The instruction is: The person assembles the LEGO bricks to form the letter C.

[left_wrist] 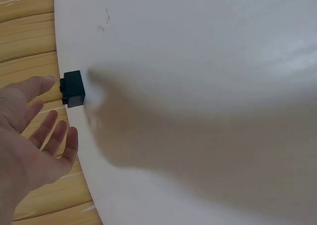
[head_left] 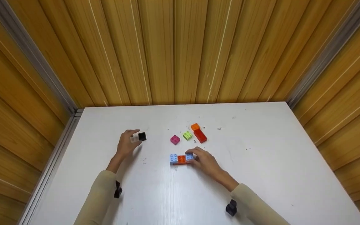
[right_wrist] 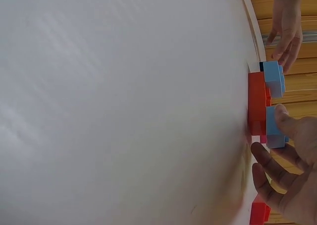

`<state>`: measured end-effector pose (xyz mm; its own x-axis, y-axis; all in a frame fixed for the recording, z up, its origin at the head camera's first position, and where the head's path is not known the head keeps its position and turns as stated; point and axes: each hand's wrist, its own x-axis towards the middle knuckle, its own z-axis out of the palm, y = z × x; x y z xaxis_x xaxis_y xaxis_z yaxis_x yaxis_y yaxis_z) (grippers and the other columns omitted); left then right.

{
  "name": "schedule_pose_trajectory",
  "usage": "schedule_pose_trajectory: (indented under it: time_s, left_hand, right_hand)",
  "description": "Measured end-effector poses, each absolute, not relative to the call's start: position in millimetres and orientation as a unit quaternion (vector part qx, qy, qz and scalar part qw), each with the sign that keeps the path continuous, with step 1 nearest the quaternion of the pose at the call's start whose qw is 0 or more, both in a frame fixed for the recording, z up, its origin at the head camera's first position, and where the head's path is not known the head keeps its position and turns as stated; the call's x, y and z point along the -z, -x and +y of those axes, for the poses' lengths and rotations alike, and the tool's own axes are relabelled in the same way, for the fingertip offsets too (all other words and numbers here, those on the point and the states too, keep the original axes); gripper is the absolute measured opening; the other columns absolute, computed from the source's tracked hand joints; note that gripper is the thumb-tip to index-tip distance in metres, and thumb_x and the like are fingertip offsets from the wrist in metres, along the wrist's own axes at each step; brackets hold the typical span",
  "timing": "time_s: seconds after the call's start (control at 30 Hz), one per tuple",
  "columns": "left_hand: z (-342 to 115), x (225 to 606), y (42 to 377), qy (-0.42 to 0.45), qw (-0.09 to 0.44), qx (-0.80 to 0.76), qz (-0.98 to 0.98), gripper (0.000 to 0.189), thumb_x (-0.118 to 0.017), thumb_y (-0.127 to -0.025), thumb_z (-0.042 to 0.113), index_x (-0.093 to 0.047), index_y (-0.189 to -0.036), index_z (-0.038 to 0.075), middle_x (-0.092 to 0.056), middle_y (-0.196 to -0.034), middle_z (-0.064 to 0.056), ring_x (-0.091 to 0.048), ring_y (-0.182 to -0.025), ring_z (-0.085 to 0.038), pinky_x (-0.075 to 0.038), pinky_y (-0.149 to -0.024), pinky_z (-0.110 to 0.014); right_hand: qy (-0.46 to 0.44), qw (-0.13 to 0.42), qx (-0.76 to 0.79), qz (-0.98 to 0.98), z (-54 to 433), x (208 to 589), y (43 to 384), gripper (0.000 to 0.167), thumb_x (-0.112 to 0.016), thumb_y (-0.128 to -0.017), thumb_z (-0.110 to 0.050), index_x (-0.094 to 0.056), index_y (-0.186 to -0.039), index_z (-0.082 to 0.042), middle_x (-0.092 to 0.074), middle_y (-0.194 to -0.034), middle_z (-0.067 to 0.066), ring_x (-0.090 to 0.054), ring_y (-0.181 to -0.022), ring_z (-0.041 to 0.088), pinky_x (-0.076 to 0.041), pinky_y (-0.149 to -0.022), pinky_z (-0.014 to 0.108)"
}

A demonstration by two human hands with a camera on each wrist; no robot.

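Note:
My right hand (head_left: 207, 162) pinches the right-hand light blue brick (right_wrist: 274, 127), which sits on one end of a long red-orange brick (right_wrist: 256, 103). Another light blue brick (head_left: 173, 158) is at the other end, and orange-red studs (head_left: 181, 159) show between the two. On the left, my left hand (head_left: 125, 145) has thumb and fingers parted beside a black brick (head_left: 142, 136). In the left wrist view, that black brick (left_wrist: 74, 89) appears just beyond the fingertips, with its studs turned toward the hand. Whether any finger touches it is unclear.
Beyond the assembly lie a magenta brick (head_left: 175, 139), a lime green brick (head_left: 187, 135), and a red brick (head_left: 200, 136) joined to an orange one (head_left: 195, 126). All rest on a white table (head_left: 261, 150), with wood-patterned panels (head_left: 183, 56) along its back and sides.

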<state>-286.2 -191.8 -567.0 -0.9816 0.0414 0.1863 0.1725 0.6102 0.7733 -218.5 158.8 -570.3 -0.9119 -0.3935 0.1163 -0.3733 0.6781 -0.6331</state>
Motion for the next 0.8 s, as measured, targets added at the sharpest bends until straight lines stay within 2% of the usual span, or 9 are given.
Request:
schedule_pose_trajectory:
  time_s: [0.13,0.4,0.6,0.8]
  left_hand:
    - [-198,573,285,0.049,0.053,0.435,-0.897,0.046,-0.071,-0.089,-0.004,-0.061,-0.133,-0.008,-0.058,-0.138,-0.031,-0.055,-0.125,-0.049,-0.046,-0.104,-0.060]
    - [-194,577,284,0.046,0.049,0.439,-0.896,0.043,-0.072,-0.087,-0.005,-0.062,-0.129,-0.010,-0.066,-0.127,-0.031,-0.060,-0.119,-0.047,-0.046,-0.105,-0.059]
    - [-184,580,287,0.027,0.045,0.428,-0.902,0.055,-0.072,-0.088,-0.001,-0.054,-0.140,-0.006,-0.062,-0.131,-0.030,-0.056,-0.124,-0.045,-0.042,-0.109,-0.057]
    - [-174,582,284,0.041,0.059,0.362,-0.930,0.048,-0.073,-0.087,0.002,-0.061,-0.133,-0.003,-0.066,-0.123,-0.025,-0.059,-0.116,-0.042,-0.047,-0.100,-0.058]
  right_hand:
    - [0.214,0.029,0.337,0.917,159,567,220,0.033,-0.075,-0.093,-0.025,-0.069,-0.125,-0.018,-0.069,-0.109,-0.002,-0.059,-0.084,0.008,-0.051,-0.077,0.021]
    - [0.225,0.045,0.330,0.916,160,557,223,0.032,-0.077,-0.092,-0.020,-0.070,-0.123,-0.014,-0.072,-0.113,0.002,-0.063,-0.086,0.013,-0.054,-0.078,0.024]
    - [0.226,0.042,0.314,0.921,159,554,224,0.033,-0.078,-0.091,-0.020,-0.070,-0.122,-0.014,-0.072,-0.114,0.001,-0.063,-0.086,0.013,-0.054,-0.078,0.025]
    - [0.229,0.032,0.300,0.925,156,553,224,0.034,-0.082,-0.086,-0.018,-0.072,-0.118,-0.014,-0.074,-0.112,0.002,-0.062,-0.083,0.012,-0.052,-0.075,0.025]
